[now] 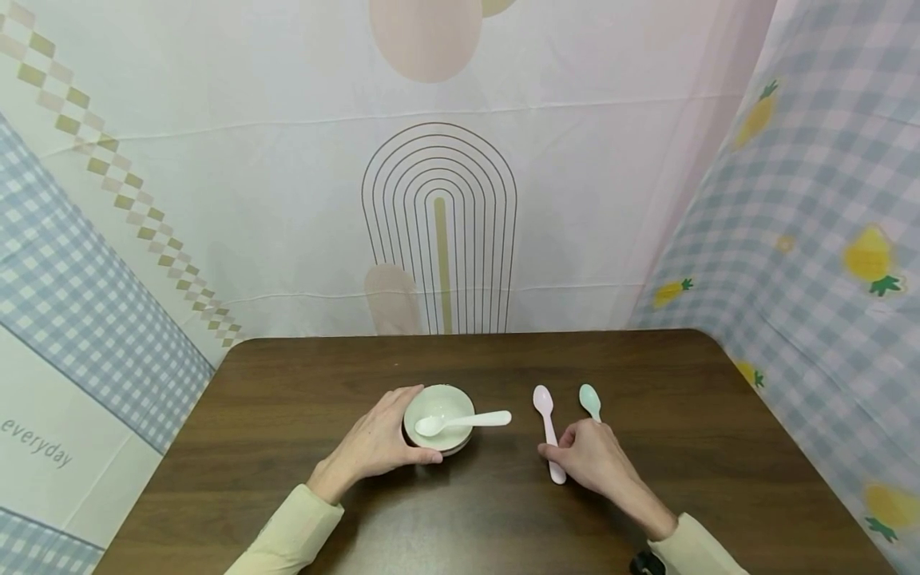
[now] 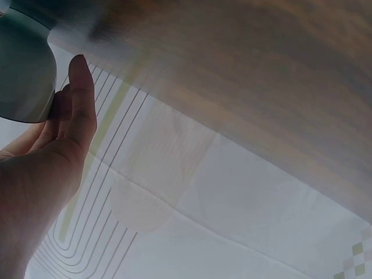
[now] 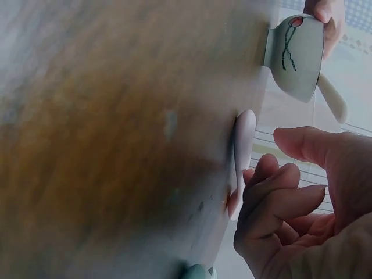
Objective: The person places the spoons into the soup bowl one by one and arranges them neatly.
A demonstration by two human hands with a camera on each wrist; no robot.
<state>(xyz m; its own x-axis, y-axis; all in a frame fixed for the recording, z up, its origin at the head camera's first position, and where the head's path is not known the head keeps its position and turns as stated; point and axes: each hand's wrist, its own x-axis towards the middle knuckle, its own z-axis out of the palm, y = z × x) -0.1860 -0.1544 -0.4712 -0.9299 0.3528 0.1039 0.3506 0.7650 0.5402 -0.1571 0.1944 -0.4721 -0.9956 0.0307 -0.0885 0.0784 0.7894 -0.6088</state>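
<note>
My left hand [image 1: 381,433] grips the side of a small pale green bowl [image 1: 460,403], thumb at the near rim and fingers round the far side. Inside the bowl lies a white spoon [image 1: 470,420], its handle jutting out to the right. The right hand [image 1: 592,457] hovers low over a pink spoon [image 1: 544,402], which lies on the table. In the right wrist view, thumb and bent fingers stand apart, with the pink spoon [image 3: 245,136] beyond the fingertips; contact is unclear. A mint green spoon [image 1: 589,399] lies just past the right hand, its handle partly hidden.
The brown wooden table [image 1: 309,383] has rounded far corners. Behind it hangs a white patterned cloth [image 1: 287,200], and a blue checked cloth with lemon prints [image 1: 812,263] drapes along the right side.
</note>
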